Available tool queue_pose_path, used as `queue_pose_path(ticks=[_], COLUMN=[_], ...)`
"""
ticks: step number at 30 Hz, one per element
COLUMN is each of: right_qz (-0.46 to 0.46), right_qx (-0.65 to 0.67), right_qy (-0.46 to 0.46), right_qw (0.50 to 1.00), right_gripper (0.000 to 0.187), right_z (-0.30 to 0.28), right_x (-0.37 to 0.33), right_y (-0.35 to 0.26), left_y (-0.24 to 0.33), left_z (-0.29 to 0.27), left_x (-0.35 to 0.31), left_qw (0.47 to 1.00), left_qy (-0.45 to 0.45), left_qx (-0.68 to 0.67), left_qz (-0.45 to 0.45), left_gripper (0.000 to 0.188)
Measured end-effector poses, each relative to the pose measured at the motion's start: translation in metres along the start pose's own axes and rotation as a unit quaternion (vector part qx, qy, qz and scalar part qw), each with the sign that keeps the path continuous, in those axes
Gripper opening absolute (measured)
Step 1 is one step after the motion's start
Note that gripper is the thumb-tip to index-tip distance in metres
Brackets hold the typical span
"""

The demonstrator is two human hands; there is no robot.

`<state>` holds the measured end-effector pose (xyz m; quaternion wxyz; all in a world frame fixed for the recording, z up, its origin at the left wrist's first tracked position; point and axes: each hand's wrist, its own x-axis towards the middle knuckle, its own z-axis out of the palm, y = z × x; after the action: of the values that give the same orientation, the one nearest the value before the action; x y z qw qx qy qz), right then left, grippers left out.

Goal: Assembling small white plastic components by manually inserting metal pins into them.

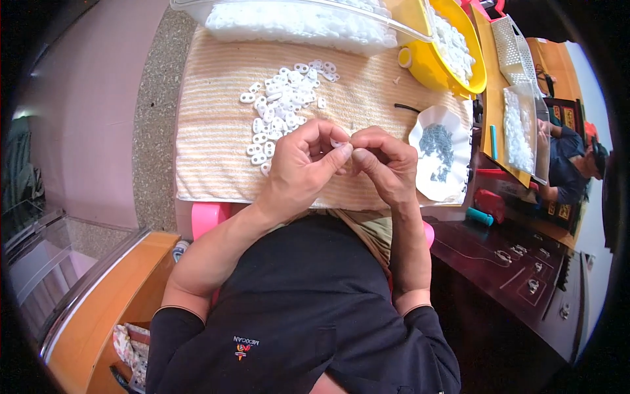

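My left hand (303, 163) is closed in a pinch on a small white plastic piece (336, 142), of which only a bit shows between thumb and fingers. Close beside it, my right hand (388, 163) has its thumb and forefinger pressed together at that piece; whatever is between those fingertips is too small and hidden to name. Beyond my left hand lies a loose heap of white two-holed plastic pieces (282, 98) on a striped towel (216, 131). To the right of my right hand stands a white wavy-rimmed dish (430, 188) holding many tiny dark parts (436, 144).
A clear bin (394, 26) full of white pieces stands at the far edge, with a yellow tub (478, 72) of white pieces beside it. A short black strip (407, 108) lies near the dish. Another person (569, 161) sits at the right behind a clear box (539, 144).
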<state>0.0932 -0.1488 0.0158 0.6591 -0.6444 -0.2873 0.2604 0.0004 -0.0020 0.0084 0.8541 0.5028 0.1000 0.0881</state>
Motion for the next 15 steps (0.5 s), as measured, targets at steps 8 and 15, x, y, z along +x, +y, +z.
queue_pose_path(ticks=[8, 15], right_qz=[0.03, 0.027], right_qx=[0.063, 0.071], right_qy=[0.047, 0.047], right_qw=[0.996, 0.996], right_gripper=[0.01, 0.01], right_z=[-0.0055, -0.0092], right_x=[-0.0004, -0.0006], right_y=[0.0073, 0.0096], left_y=[0.0011, 0.002], left_z=[-0.0002, 0.0013], left_x=[0.0009, 0.002], left_qw=[0.999, 0.997], left_qy=[0.007, 0.023], left_qx=[-0.008, -0.053], left_qz=[-0.04, -0.047], left_gripper=[0.021, 0.027])
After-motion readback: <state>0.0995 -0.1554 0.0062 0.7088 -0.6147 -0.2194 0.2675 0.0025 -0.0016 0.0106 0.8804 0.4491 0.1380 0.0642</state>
